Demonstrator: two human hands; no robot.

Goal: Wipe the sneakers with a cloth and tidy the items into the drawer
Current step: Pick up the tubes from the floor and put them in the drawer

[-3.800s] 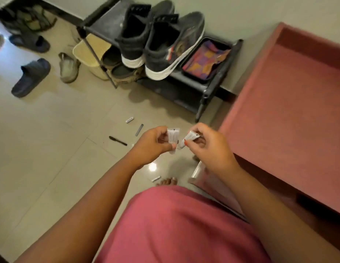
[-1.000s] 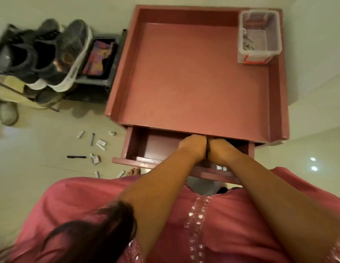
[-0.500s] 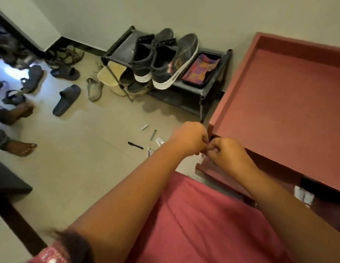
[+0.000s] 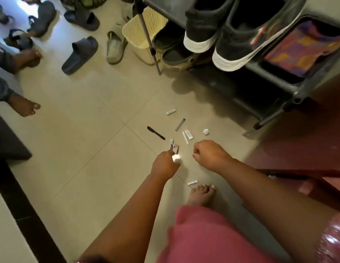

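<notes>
Sneakers (image 4: pixel 222 33) overhanging rack (image 4: pixel 290 95) edge; open floor (image 4: pixel 89 149) left of hands.

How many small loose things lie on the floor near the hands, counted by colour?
White: 5 (tube, box, stick, bottle, tube by the toes)
Black: 1 (pen)
Grey: 1 (strip)
Purple: 1 (packet)
Total: 8
The bright spot by the left hand is unclear, so not counted.

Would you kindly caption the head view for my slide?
Both hands, left and right, reach toward small items scattered on the floor by the sneakers.
</notes>
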